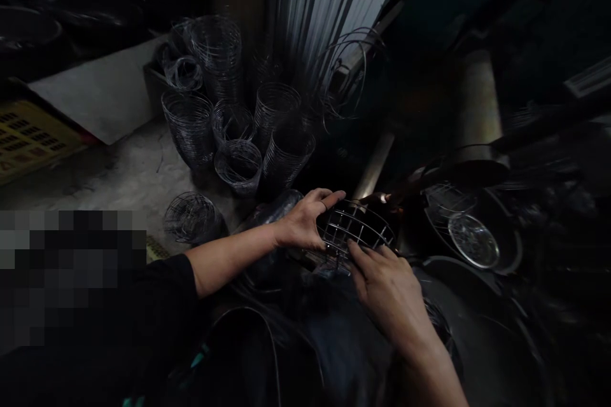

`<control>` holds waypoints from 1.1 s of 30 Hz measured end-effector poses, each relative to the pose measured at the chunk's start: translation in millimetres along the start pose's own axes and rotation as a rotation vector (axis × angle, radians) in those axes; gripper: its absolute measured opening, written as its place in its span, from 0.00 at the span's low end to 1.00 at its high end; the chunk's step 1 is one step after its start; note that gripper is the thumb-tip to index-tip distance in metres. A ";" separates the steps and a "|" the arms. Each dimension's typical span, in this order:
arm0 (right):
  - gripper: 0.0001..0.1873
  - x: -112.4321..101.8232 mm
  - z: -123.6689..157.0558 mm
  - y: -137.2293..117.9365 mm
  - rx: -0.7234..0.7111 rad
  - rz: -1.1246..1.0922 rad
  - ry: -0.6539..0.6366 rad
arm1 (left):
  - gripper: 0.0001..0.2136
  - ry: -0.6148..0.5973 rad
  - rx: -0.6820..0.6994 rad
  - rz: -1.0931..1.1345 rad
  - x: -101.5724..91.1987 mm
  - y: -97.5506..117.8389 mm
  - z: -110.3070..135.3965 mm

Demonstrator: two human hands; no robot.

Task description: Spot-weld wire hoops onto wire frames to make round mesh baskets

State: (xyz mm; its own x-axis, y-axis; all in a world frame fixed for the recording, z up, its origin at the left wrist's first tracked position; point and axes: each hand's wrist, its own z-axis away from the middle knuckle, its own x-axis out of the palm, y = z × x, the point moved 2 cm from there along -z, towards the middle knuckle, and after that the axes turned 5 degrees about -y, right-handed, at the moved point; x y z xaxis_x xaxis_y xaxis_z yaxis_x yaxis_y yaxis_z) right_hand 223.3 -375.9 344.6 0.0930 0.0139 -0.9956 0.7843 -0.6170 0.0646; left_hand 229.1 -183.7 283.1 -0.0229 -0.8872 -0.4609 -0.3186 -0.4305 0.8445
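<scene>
Centrally, wire grille between both hands, domed face up, long axis left-right; left hand curled over its left rim, gripping; right hand at near edge, fingers half-bent on wires; wire coil stacks on floor behind

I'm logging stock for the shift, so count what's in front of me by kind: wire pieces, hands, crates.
Wire grille held in both hands: 1
Stacks of wire rings on the floor: about 7, edges blur in the dark
Loose wire grille on the floor: 1
Yellow crate: 1
Hands, left hand and right hand: 2
Total: about 12
</scene>
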 end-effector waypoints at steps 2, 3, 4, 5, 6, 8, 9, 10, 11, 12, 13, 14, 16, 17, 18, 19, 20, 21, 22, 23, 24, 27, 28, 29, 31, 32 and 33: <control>0.14 2.8 1.4 2.2 -0.034 -0.043 0.118 | 0.52 0.003 0.004 0.010 0.7 -1.1 -3.6; 0.13 3.8 2.3 3.9 -0.051 -0.081 0.183 | 0.52 0.006 0.007 0.016 0.8 -1.1 -5.2; 0.13 4.5 3.1 5.9 -0.063 -0.120 0.241 | 0.52 0.012 0.011 0.021 0.8 -1.0 -6.8; 0.13 5.1 3.4 8.0 -0.069 -0.156 0.286 | 0.52 0.019 0.016 0.027 0.5 -0.6 -8.6; 0.12 5.4 3.2 10.3 -0.070 -0.184 0.319 | 0.52 0.025 0.022 0.033 0.2 -0.3 -10.6; 0.11 5.4 0.6 15.3 -0.073 -0.218 0.361 | 0.52 0.027 0.029 0.051 -0.7 0.3 -15.8; 0.11 5.0 -1.8 18.2 -0.080 -0.224 0.376 | 0.52 0.026 0.026 0.061 -1.2 0.3 -19.1; 0.11 4.4 -4.9 21.3 -0.089 -0.226 0.389 | 0.52 0.023 0.019 0.070 -1.6 0.1 -22.8; 0.10 3.6 -8.3 24.6 -0.100 -0.224 0.402 | 0.52 0.022 0.006 0.081 -2.1 -0.5 -26.8; 0.10 2.7 -12.0 28.0 -0.109 -0.217 0.410 | 0.51 0.026 -0.007 0.091 -2.6 -1.1 -30.9; 0.10 1.8 -15.6 31.4 -0.111 -0.209 0.415 | 0.51 0.033 -0.019 0.101 -3.0 -1.8 -34.9; 0.11 0.8 -19.0 34.6 -0.109 -0.203 0.415 | 0.51 0.040 -0.028 0.111 -3.4 -2.4 -38.6; 0.11 -0.7 -24.0 39.8 -0.093 -0.211 0.395 | 0.51 0.049 -0.038 0.129 -3.9 -3.5 -44.4; 0.11 -1.2 -25.3 41.6 -0.083 -0.229 0.381 | 0.50 0.051 -0.041 0.138 -4.0 -4.0 -46.4; 0.12 -1.3 -25.9 42.9 -0.072 -0.248 0.368 | 0.50 0.048 -0.045 0.146 -4.1 -4.5 -47.7; 0.12 -1.2 -25.8 43.8 -0.060 -0.268 0.357 | 0.50 0.046 -0.049 0.154 -4.1 -5.0 -48.5; 0.12 -0.8 -25.5 44.3 -0.046 -0.285 0.345 | 0.50 0.043 -0.054 0.160 -4.3 -5.4 -49.0; 0.13 -0.1 -25.0 44.6 -0.034 -0.301 0.336 | 0.50 0.040 -0.058 0.164 -4.4 -5.6 -49.5; 0.13 0.6 -24.9 45.0 -0.022 -0.313 0.327 | 0.50 0.036 -0.061 0.163 -4.7 -5.6 -50.2; 0.13 1.4 -25.4 45.5 -0.010 -0.318 0.318 | 0.50 0.035 -0.064 0.159 -5.1 -5.4 -51.4; 0.14 2.1 -26.6 46.5 0.003 -0.314 0.314 | 0.49 0.037 -0.065 0.152 -5.7 -5.0 -53.2; 0.14 3.2 -34.3 52.9 0.057 -0.265 0.337 | 0.48 0.059 -0.073 0.130 -7.5 -3.9 -62.0; 0.15 3.3 -37.3 55.7 0.074 -0.250 0.345 | 0.48 0.065 -0.081 0.126 -8.0 -3.9 -65.3; 0.15 3.4 -39.9 58.2 0.085 -0.244 0.348 | 0.49 0.071 -0.090 0.126 -8.2 -4.2 -68.2; 0.14 3.5 -41.8 61.3 0.095 -0.268 0.344 | 0.49 0.074 -0.103 0.136 -8.1 -5.3 -72.3; 0.14 3.1 -40.4 61.6 0.111 -0.300 0.360 | 0.50 0.078 -0.107 0.144 -7.8 -6.0 -73.6; 0.14 2.5 -37.3 61.2 0.148 -0.346 0.393 | 0.50 0.078 -0.109 0.151 -7.3 -6.8 -74.6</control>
State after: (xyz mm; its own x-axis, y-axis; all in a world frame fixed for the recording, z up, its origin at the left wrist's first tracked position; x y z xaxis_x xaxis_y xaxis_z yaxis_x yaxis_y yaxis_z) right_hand 294.4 -384.2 348.7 0.0896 0.5111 -0.8548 0.7176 -0.6283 -0.3005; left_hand 302.2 -186.8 301.1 0.0123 -0.9513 -0.3082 -0.2123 -0.3036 0.9288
